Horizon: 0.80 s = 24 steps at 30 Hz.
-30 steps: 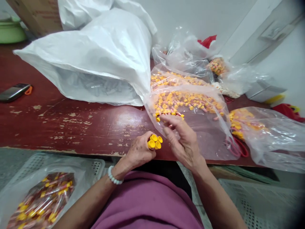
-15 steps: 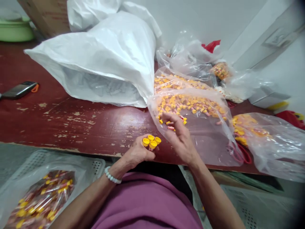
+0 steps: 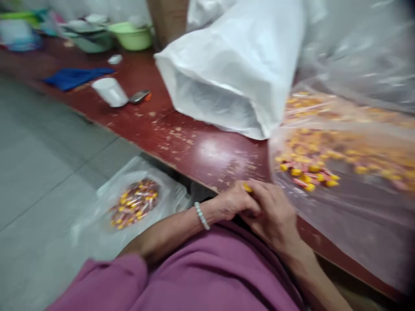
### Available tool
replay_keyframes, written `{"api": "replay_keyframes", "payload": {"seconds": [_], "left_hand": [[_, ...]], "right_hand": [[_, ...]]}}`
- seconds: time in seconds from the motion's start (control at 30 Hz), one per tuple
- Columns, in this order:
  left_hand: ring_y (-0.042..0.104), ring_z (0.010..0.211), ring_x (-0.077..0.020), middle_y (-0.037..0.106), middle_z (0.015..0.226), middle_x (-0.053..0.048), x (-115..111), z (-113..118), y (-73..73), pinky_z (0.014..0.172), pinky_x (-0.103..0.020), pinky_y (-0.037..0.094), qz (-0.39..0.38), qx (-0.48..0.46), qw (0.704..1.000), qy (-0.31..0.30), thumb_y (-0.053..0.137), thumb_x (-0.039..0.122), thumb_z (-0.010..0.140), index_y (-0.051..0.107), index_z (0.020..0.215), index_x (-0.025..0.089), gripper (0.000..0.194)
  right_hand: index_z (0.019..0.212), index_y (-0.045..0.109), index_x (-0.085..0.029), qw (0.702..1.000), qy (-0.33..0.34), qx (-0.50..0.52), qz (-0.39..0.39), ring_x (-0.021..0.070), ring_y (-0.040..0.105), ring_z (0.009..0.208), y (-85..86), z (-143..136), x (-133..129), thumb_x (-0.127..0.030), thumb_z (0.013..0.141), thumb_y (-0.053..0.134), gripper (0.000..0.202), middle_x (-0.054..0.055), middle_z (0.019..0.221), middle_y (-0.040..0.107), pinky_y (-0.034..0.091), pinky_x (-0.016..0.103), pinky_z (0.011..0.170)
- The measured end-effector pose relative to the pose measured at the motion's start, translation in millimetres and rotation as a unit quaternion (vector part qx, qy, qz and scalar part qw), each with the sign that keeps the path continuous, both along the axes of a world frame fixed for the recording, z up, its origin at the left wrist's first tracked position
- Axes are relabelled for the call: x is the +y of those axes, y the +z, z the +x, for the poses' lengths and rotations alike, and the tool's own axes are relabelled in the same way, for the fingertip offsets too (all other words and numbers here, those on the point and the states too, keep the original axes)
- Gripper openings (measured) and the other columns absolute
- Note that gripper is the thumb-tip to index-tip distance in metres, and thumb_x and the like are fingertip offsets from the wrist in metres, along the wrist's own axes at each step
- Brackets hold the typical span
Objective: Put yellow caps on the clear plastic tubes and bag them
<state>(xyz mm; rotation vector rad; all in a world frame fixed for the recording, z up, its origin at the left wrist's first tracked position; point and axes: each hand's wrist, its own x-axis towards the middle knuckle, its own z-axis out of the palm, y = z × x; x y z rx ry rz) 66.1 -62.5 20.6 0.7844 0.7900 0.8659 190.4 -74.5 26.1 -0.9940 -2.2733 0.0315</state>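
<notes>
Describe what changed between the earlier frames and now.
The right hand has left the clear bag and moved left to meet the left hand, which still holds yellow-capped pieces, now mostly hidden. Any new grasp by the right is hidden. The view swung left, revealing a white cup. The white sack stays open.

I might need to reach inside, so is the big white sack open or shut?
Open. The white sack lies on the red table with its mouth gaping and its shaded inside showing.
</notes>
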Motion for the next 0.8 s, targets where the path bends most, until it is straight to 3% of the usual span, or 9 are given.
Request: {"api": "replay_keyframes", "payload": {"seconds": [0.1,0.23,0.47,0.57,0.67,0.73,0.8], "left_hand": [[0.046,0.052,-0.0088,0.052,0.054,0.003,-4.9,-16.6,-6.9,0.045,-0.020,0.038,-0.020,-0.005,0.999,0.026,0.058,0.002,0.041,0.055,0.055,0.012,0.018],[0.049,0.051,-0.0081,0.056,0.058,0.003,-20.7,-50.7,-11.3,0.046,-0.019,0.040,-0.075,-0.055,0.992,0.090,0.061,0.002,0.042,0.056,0.060,0.012,0.022],[0.056,0.051,-0.0102,0.062,0.060,0.000,-41.4,-85.4,-23.1,0.052,-0.023,0.046,-0.184,-0.118,0.962,0.163,0.064,0.002,0.040,0.062,0.064,0.010,0.026],[0.059,0.054,-0.0125,0.063,0.062,0.000,-51.2,-105.5,-34.1,0.054,-0.025,0.047,-0.198,-0.131,0.954,0.183,0.065,0.003,0.042,0.063,0.072,0.010,0.031],[0.064,0.058,-0.0158,0.065,0.072,0.000,-64.5,-152.6,-51.4,0.065,-0.034,0.053,-0.195,-0.096,0.938,0.272,0.066,0.005,0.048,0.062,0.080,0.013,0.033],[0.065,0.062,-0.0170,0.066,0.075,-0.001,-76.3,-194.7,-66.8,0.071,-0.040,0.054,-0.215,-0.011,0.906,0.364,0.065,0.007,0.054,0.059,0.077,0.014,0.024],[0.064,0.060,-0.0156,0.064,0.066,-0.001,-89.5,-235.1,-81.6,0.069,-0.037,0.055,-0.256,0.090,0.855,0.442,0.062,0.008,0.061,0.058,0.071,0.014,0.012]], "right_hand": [[0.123,0.049,-0.017,1.000,0.018,-0.013,0.008,0.0266,0.057,0.097,-8.0,-12.6,1.6,-0.032,0.075,0.066,0.053,0.012,0.111,0.062,0.050,0.040,0.084],[0.134,0.038,-0.013,0.997,0.068,-0.004,-0.036,0.0287,0.053,0.111,-20.5,-38.3,-0.6,-0.035,0.078,0.061,0.064,0.017,0.125,0.054,0.049,0.042,0.089],[0.126,0.043,-0.017,0.987,0.131,-0.006,-0.096,0.0262,0.061,0.099,-34.6,-71.7,5.4,-0.035,0.079,0.059,0.053,0.013,0.110,0.062,0.053,0.041,0.083],[0.133,0.037,-0.019,0.973,0.176,-0.033,-0.148,0.0291,0.055,0.111,-33.6,-76.9,8.4,-0.043,0.077,0.063,0.066,0.015,0.125,0.054,0.050,0.046,0.089],[0.140,0.028,-0.020,0.977,0.142,-0.019,-0.158,0.0328,0.042,0.127,-35.6,-68.9,16.8,-0.049,0.077,0.062,0.077,0.018,0.143,0.034,0.047,0.049,0.094],[0.138,0.033,-0.019,0.986,0.093,-0.003,-0.139,0.0329,0.042,0.126,-40.8,-59.3,24.7,-0.047,0.080,0.059,0.070,0.018,0.140,0.038,0.045,0.050,0.096],[0.132,0.042,-0.019,0.990,0.068,0.002,-0.122,0.0314,0.048,0.120,-47.2,-51.5,31.2,-0.045,0.082,0.056,0.058,0.017,0.131,0.048,0.043,0.049,0.096]]}}
